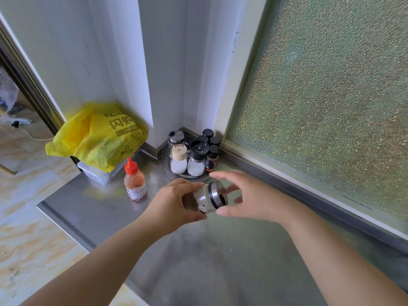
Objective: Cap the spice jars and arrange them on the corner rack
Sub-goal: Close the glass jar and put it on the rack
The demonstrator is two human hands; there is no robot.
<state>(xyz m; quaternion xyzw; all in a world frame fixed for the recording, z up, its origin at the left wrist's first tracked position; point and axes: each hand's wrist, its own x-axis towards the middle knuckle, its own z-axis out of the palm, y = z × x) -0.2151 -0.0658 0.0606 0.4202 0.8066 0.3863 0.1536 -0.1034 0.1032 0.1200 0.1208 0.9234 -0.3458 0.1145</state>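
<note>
Head view showed the left hand [176, 200] gripping a glass spice jar [207, 198] tilted on its side above the counter [220, 250], while the right hand [245, 198] hovered at its metal lid end, fingers [220, 174] spread and barely touching. Most jars already stood capped on the corner rack [189, 174]; this one, judging by that, remained to be closed and placed.

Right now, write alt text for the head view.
Left hand grips a tilted glass spice jar with a steel collar above the steel counter; the right hand reaches for its top. Behind, capped jars crowd the round corner rack, beside a red-capped sauce bottle.
</note>
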